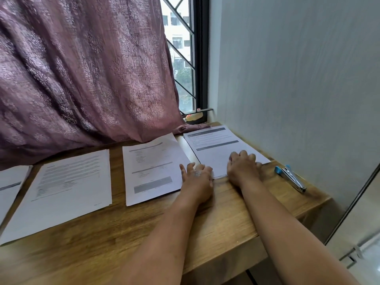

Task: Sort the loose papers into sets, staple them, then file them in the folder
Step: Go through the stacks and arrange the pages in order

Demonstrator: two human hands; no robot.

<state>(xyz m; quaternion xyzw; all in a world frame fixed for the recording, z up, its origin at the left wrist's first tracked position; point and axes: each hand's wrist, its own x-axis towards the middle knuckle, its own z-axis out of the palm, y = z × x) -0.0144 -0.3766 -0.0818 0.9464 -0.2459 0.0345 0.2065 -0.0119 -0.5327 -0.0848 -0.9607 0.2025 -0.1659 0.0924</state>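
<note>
Two bare forearms reach from the near edge across the wooden surface (127,239) to a stack of papers (218,149) in its far right corner, against the grey wall. Both hands lie on the near end of this stack. Left hand (198,178) rests at the stack's near left corner, fingers curled over the edge, thumb out toward the neighbouring sheet; whether this grip pinches any pages I cannot tell. Right hand (242,167) lies knuckles up on the top page with fingers bent down onto the paper, a narrow grip pressing rather than clasping.

Just left of the left hand lies a printed sheet (150,169) with grey bars, its corner touching that hand. Further left sits a larger sheet (67,186), then a partly cut-off sheet (10,182) at the frame's edge. Print on all pages is too blurred to read.

Right of the right hand, apart from the stack, a blue-and-metal stapler (291,178) lies near the surface's right edge. A strip of bare wood runs along the near side of the hands. A mauve curtain (82,75) hangs behind the papers, its hem touching the surface.
</note>
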